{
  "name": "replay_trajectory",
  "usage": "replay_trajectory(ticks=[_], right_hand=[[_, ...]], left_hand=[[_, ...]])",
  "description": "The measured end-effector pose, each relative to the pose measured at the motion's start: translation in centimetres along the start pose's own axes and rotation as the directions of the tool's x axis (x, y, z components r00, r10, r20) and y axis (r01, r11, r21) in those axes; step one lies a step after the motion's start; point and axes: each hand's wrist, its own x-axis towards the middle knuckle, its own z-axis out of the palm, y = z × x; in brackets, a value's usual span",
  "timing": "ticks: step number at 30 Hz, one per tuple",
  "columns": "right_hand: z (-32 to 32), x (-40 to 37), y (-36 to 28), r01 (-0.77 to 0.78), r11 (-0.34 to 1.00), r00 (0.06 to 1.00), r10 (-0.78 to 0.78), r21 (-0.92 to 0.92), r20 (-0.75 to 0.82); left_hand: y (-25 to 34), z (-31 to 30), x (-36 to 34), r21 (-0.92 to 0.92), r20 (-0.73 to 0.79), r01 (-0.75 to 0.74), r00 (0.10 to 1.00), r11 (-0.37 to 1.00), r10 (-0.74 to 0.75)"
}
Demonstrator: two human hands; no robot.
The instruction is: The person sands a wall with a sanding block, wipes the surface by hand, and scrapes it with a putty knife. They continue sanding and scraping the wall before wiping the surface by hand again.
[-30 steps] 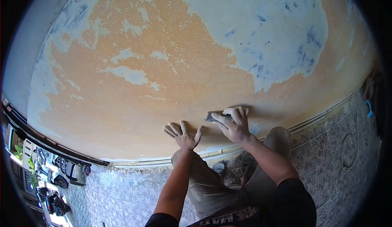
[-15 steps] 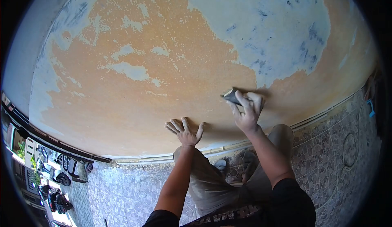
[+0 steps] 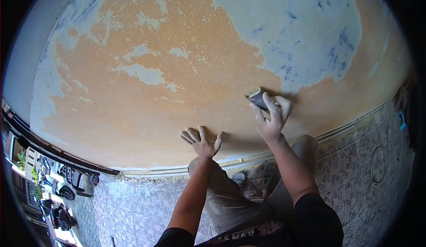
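Note:
In front of me rises a wall [image 3: 213, 105] with worn orange paint and large pale patches. My right hand [image 3: 274, 118], dusty on the fingers, is closed on a dark sanding block [image 3: 258, 98] that looks like sandpaper wrapped round a pale core. The block is at the wall's lower right, just under the big pale patch [image 3: 293, 33]. Lower and to the left, my left hand [image 3: 205, 144] rests flat on the orange paint, fingers spread, with nothing in it.
Thin pipes [image 3: 346, 129] run along the wall's foot. Stone-patterned floor tiles [image 3: 133, 207] lie below, with a coiled hose [image 3: 378, 167] and a blue object [image 3: 402, 120] at the right. Parked motorbikes [image 3: 62, 216] stand at the far left. My knees are close to the wall.
My right hand has moved slightly up and to the right with the sanding block, which is tilted a little differently. My left hand has stayed in place on the wall.

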Motion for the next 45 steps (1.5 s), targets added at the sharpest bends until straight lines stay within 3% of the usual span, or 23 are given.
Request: replay_trajectory(ticks=[2, 4, 6, 8, 9, 11, 14, 16, 19, 21, 23, 26, 28, 30, 33, 35, 38, 40, 42, 43, 45], right_hand=[[0.2, 4.8, -0.2, -0.162, 0.987, 0.966, 0.16, 0.007, -0.201], [1.3, 4.4, -0.2, -0.221, 0.974, 0.936, 0.227, 0.054, -0.268], [2.9, -0.6, -0.4, -0.111, 0.991, 0.977, 0.123, 0.077, -0.177], [1.9, -5.3, -0.2, 0.122, 0.993, 0.985, -0.121, 0.002, 0.122], [1.2, -5.6, -0.5, 0.122, 0.992, 0.985, -0.121, -0.005, 0.122], [0.4, -5.8, -0.7, 0.166, 0.985, 0.946, -0.144, -0.052, 0.291], [0.6, -0.8, -1.1, -0.008, 0.999, 1.0, 0.009, -0.033, 0.026], [0.7, 3.7, -1.3, -0.138, 0.99, 0.976, 0.129, -0.041, -0.173], [1.7, 4.9, -1.4, -0.236, 0.97, 0.927, 0.244, 0.061, -0.284], [3.0, -0.2, -0.8, -0.055, 0.998, 0.99, 0.055, 0.007, -0.129], [1.6, -4.1, 0.7, 0.3, 0.949, 0.946, -0.282, -0.099, 0.158], [-0.6, -1.6, 0.5, 0.351, 0.924, 0.915, -0.303, -0.153, 0.266], [-0.1, 2.0, 0.6, 0.1, 0.989, 0.995, -0.1, -0.112, 0.006], [0.0, 6.2, 0.1, -0.111, 0.992, 0.976, 0.096, -0.067, -0.197], [1.4, 4.7, 1.1, -0.142, 0.987, 0.938, 0.112, -0.069, -0.328], [2.8, -0.6, 1.3, -0.09, 0.994, 0.961, 0.071, -0.057, -0.268], [1.0, -7.2, 0.9, 0.097, 0.995, 0.987, -0.091, -0.038, 0.131], [-0.8, -5.4, 0.3, 0.087, 0.996, 0.964, -0.075, -0.036, 0.255], [-0.9, -1.0, 0.2, -0.028, 0.997, 0.999, 0.03, -0.074, 0.033], [-0.5, 1.8, 0.5, -0.16, 0.987, 0.98, 0.161, 0.019, -0.116], [-0.7, 6.1, 1.0, -0.237, 0.971, 0.945, 0.238, 0.032, -0.225]], left_hand=[[0.0, 0.2, 0.2, -0.018, -0.038, -0.018, 0.999, 1.0, 0.017], [0.0, 0.2, 0.4, -0.021, -0.043, -0.027, 0.999, 0.999, 0.026], [0.1, 0.1, 0.3, -0.007, -0.03, -0.019, 0.999, 1.0, 0.019], [0.1, 0.2, 0.2, -0.031, -0.035, -0.017, 0.999, 0.999, 0.016], [0.1, 0.2, 0.3, -0.05, -0.04, -0.021, 0.999, 0.999, 0.019], [0.5, 0.1, 0.5, -0.051, -0.035, -0.011, 0.999, 0.999, 0.009], [0.7, 0.0, 0.2, -0.054, -0.014, 0.005, 1.0, 0.999, -0.005], [0.7, -0.1, 0.2, -0.058, -0.013, 0.006, 1.0, 0.998, -0.007], [0.6, -0.3, 0.2, -0.044, 0.017, -0.013, 1.0, 0.999, 0.013], [0.5, -0.5, 0.2, -0.051, 0.017, -0.016, 1.0, 0.999, 0.017], [0.7, -0.8, 0.1, -0.059, 0.021, -0.024, 0.999, 0.998, 0.025], [0.5, -0.6, 0.6, -0.078, 0.036, -0.034, 0.999, 0.996, 0.037], [0.8, -1.2, 0.4, -0.086, 0.066, 0.009, 0.998, 0.996, -0.003], [1.0, -1.4, 0.2, -0.087, 0.085, 0.025, 0.996, 0.996, -0.018], [1.6, -1.1, 0.8, -0.086, 0.063, 0.068, 0.996, 0.994, -0.063], [2.1, -0.8, 1.0, -0.1, 0.046, 0.121, 0.992, 0.988, -0.117], [2.9, -1.1, 2.1, -0.134, -0.027, 0.129, 0.991, 0.982, -0.134], [3.3, -1.3, 3.1, -0.166, -0.049, 0.133, 0.988, 0.977, -0.143], [3.5, -1.5, 3.7, -0.157, -0.05, 0.057, 0.997, 0.986, -0.066], [3.6, -1.5, 3.7, -0.152, -0.044, 0.05, 0.997, 0.987, -0.057], [4.5, -1.1, 3.9, -0.137, -0.048, 0.048, 0.997, 0.989, -0.055]])
